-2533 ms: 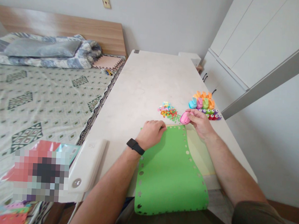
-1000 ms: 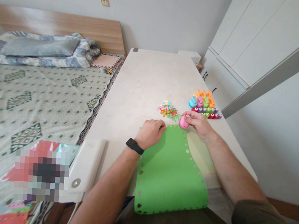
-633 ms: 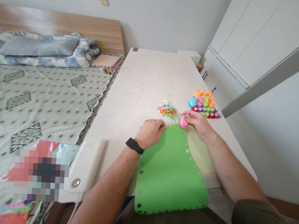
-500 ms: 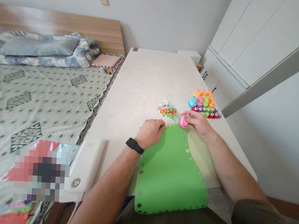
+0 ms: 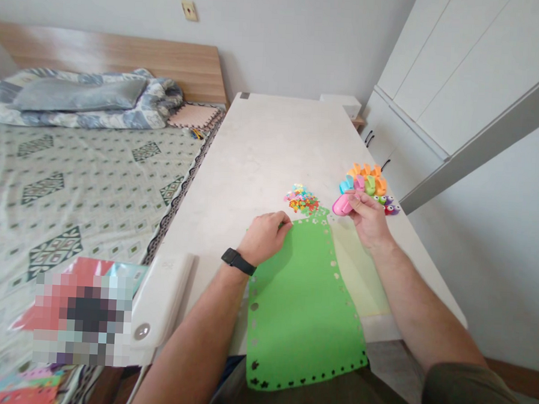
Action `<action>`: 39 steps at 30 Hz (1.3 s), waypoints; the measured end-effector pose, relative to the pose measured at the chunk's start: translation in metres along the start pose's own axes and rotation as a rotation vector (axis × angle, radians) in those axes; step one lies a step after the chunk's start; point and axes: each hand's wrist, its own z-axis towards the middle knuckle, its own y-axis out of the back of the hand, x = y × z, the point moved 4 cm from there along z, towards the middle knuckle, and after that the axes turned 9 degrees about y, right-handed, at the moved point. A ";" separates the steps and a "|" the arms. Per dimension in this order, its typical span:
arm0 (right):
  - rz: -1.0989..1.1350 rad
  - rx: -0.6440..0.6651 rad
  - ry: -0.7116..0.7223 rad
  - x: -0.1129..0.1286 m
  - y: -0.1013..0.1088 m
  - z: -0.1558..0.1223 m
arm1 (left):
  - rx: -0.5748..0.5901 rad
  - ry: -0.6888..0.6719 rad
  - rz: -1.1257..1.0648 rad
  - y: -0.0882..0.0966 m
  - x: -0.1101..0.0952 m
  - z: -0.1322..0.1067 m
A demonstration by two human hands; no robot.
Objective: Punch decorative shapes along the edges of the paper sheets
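"What does the right hand point(image 5: 370, 218) have?"

"A pink craft punch point(image 5: 343, 206), gripped between thumb and fingers, just beside the far right corner of the green paper sheet point(image 5: 305, 294). Whether the punch touches the white table point(image 5: 263, 141), I cannot tell."

"And the left hand point(image 5: 265, 237)?"

"Thumb and curled fingers pinch the sheet's far edge, toward its left end. A black smartwatch point(image 5: 231, 258) sits on that wrist."

"How does the sheet lie?"

"Its far part is on the table, while the near end juts out past the table's near edge. Small punched holes line its borders."

"What is around it?"

"A pale yellow sheet point(image 5: 360, 267) lies partly under it on the right. A pile of multicoloured paper cut-outs point(image 5: 301, 199) is just past the far edge. Beyond the right hand, larger punches point(image 5: 365, 182) stand in rows, with smaller punches point(image 5: 390, 206) partly hidden behind the hand."
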 end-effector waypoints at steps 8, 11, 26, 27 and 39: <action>0.042 -0.055 0.036 -0.004 0.011 0.006 | -0.069 0.095 -0.057 0.021 0.013 0.001; 0.012 -0.058 0.030 -0.003 0.011 0.006 | -0.086 0.125 -0.076 0.032 0.010 -0.004; 0.002 0.084 0.056 0.008 -0.006 -0.003 | -0.463 0.648 -0.411 0.065 0.016 -0.121; 0.009 0.088 0.054 0.007 -0.006 -0.004 | -0.452 0.679 -0.501 0.062 0.017 -0.130; 0.004 0.059 -0.012 -0.004 -0.007 -0.006 | 0.050 0.939 -1.033 0.024 0.013 -0.241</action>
